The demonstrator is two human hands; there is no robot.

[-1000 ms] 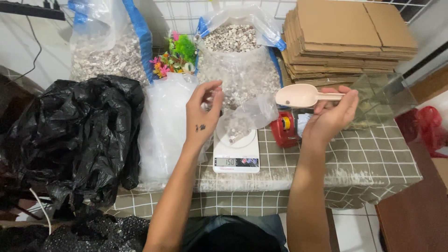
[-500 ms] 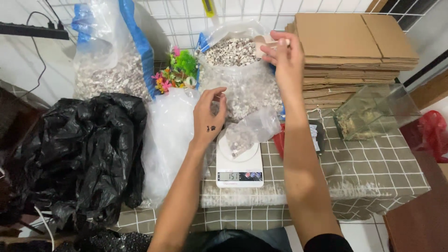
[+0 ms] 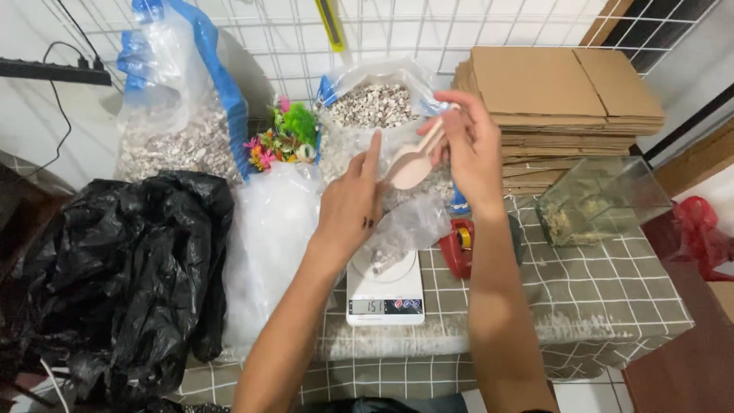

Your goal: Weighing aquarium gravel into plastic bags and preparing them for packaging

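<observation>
Checked tablecloth point(image 3: 596, 306) at centre frame; right hand point(image 3: 470, 149) gripped pale wooden scoop point(image 3: 413, 164), left hand point(image 3: 352, 206) pinched crinkled clear bag point(image 3: 409, 229) over white scale point(image 3: 384, 294)

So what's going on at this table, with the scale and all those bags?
A person is portioning small gravel-like pieces. The right hand holds a pale scoop over a small clear bag, which the left hand holds open on a white kitchen scale. The scale's display is lit. An open sack of the pieces stands just behind.
</observation>
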